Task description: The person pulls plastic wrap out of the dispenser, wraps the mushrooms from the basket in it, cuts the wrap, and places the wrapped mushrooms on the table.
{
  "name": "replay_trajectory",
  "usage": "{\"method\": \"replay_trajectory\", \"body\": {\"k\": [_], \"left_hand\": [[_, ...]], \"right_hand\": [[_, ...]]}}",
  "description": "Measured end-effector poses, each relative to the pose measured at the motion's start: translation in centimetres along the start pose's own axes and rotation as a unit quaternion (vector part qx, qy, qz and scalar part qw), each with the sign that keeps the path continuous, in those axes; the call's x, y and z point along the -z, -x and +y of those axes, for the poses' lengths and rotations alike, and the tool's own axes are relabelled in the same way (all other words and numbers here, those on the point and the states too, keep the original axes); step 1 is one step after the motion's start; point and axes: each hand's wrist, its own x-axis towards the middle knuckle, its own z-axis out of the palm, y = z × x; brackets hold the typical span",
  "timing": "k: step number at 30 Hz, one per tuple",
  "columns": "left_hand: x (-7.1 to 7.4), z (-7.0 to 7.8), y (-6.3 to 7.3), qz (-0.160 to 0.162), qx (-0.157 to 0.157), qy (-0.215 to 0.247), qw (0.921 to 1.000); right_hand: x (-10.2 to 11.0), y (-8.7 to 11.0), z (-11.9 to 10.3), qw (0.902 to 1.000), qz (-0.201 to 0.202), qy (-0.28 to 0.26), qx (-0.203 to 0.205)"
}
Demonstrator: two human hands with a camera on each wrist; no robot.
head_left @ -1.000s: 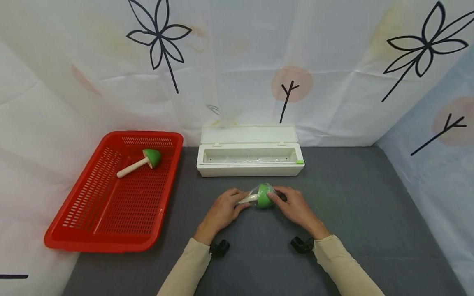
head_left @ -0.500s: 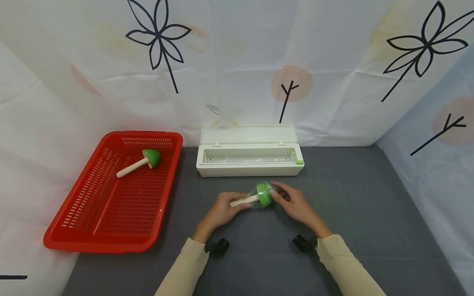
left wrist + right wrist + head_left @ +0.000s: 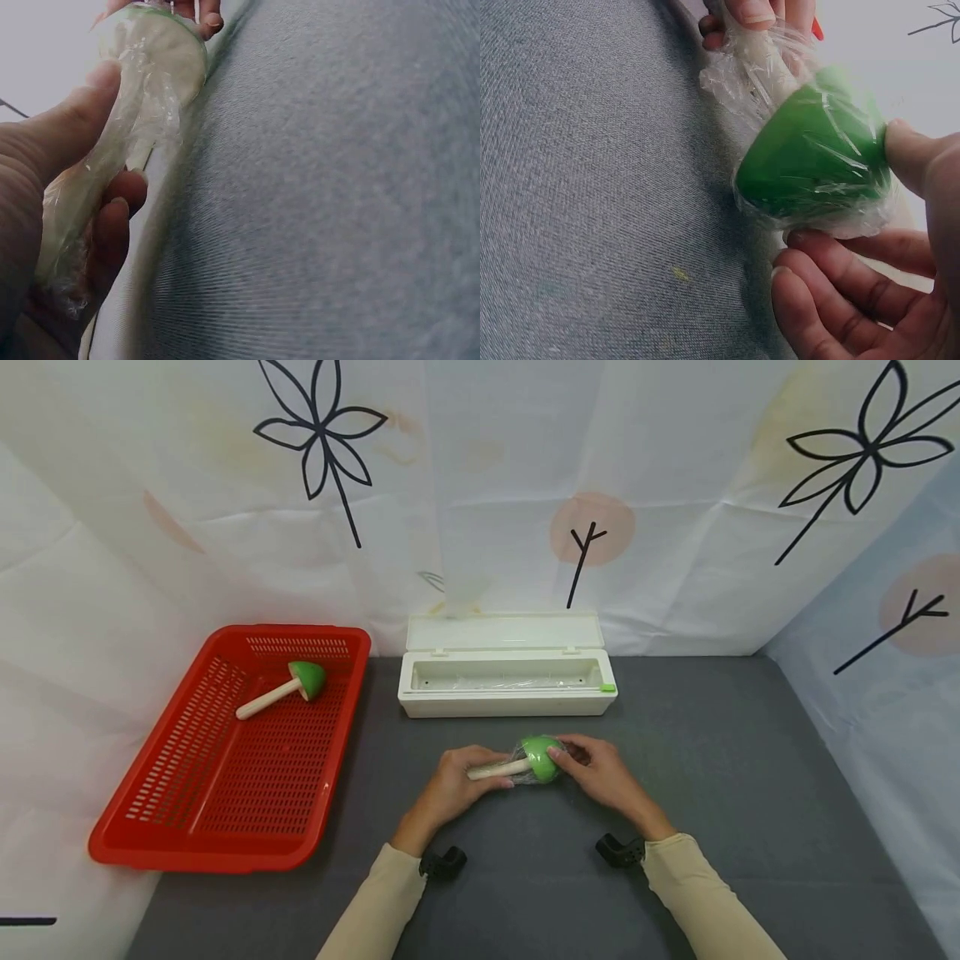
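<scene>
A toy mushroom [image 3: 537, 760] with a green cap and a pale stem is wrapped in clear cling film [image 3: 724, 84]. My left hand [image 3: 453, 785] grips the stem between thumb and fingers, as the left wrist view shows. At the cap, my right hand [image 3: 602, 781] pinches with the thumb on one side and fingertips on the other. Loose film bunches around the stem in both wrist views. A second mushroom [image 3: 303, 681], apparently unwrapped, lies in the red basket [image 3: 322, 814] at the left.
Behind the hands stands a white cling film box [image 3: 510, 704], its lid [image 3: 504, 632] raised and film inside. A small green slider [image 3: 607, 688] sits at its right end. The dark grey table [image 3: 750, 793] meets a printed cloth backdrop [image 3: 495, 552].
Both hands have shifted slightly, and the mushroom has tilted. More of the pale stem shows between the left hand's fingers than a second ago. The basket and box have stayed put.
</scene>
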Motion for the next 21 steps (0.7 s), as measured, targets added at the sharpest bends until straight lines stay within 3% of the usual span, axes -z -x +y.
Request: {"method": "replay_trajectory", "body": {"k": [5, 12, 21], "left_hand": [[-0.22, 0.03, 0.02, 0.011, -0.027, -0.002, 0.9996], [-0.29, 0.17, 0.11, 0.003, -0.012, 0.0, 0.9999], [-0.62, 0.24, 0.21, 0.022, -0.02, 0.006, 0.9996]], "right_hand": [[-0.04, -0.08, -0.17, 0.9998, 0.004, -0.003, -0.02], [-0.11, -0.07, -0.4, 0.9987, 0.01, -0.026, -0.043], [-0.25, -0.16, -0.33, 0.994, 0.03, -0.046, -0.095]]}}
